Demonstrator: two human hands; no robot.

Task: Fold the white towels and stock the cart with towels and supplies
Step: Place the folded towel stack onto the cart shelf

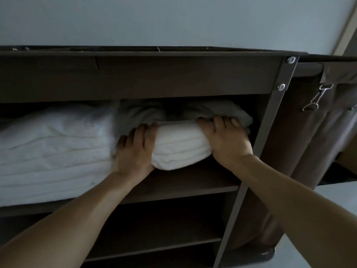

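View into a dark brown metal-framed housekeeping cart against a pale wall. Held between both hands at the right end of the upper brown shelf: a thick folded white towel, with the rounded fold facing outward and the underside on or just above the shelf; contact not clear.

Left hand clamped on the towel's left end, fingers curled round it and wedged between it and a tall stack of white folded linen just beside it. Right hand clamped on the right end, fingers hooked over the top edge, close to the slanted metal upright. Neither hand spread; both gripping.

Gripped at both ends most likely to keep the layers from slipping apart while sliding in. Aimed at the gap between stack and upright, probably the only free room on this shelf.

Crumpled grey cloth behind and above the towel, touching its top at the back; likely to bunch further if pushed against.

Judged as the stocking step, with the towel partly in and its front edge near the shelf's lip.

Lower brown shelves in deep shadow, contents not discernible. To the right, a brown fabric laundry bag hung at the cart's end, with a silver metal clip near its top.
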